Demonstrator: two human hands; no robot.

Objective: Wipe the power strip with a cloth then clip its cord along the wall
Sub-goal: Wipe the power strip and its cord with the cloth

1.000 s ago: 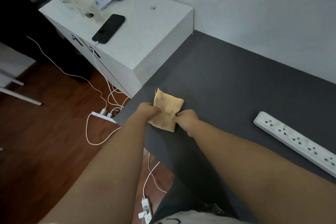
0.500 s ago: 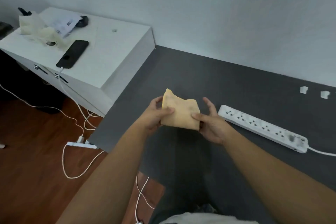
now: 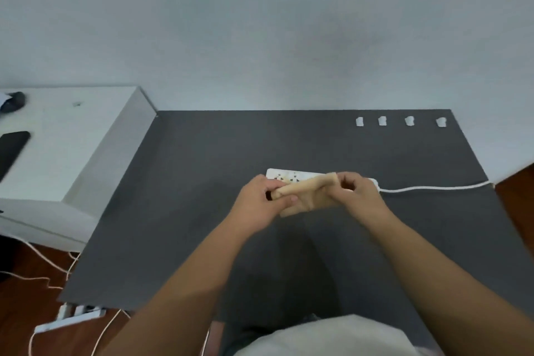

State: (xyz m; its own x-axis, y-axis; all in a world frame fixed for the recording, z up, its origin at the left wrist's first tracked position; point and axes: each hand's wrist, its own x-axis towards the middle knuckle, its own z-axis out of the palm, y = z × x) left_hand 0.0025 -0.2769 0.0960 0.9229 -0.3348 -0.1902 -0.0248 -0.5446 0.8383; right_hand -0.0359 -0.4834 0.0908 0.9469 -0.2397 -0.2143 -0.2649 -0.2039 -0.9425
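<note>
A yellow cloth is stretched and folded between my two hands above the dark grey table. My left hand pinches its left end and my right hand grips its right end. The white power strip lies flat just behind the cloth and hands, which hide most of it. Its white cord runs right to the table's edge. Several small white cable clips sit in a row on the table by the pale wall.
A white cabinet stands at the left with a black phone on it. On the wooden floor at the lower left lie another white power strip and loose white cables.
My view swung right, so the power strip and the clips are now straight ahead. Both hands carried the cloth over the strip and folded it into a narrower band.
</note>
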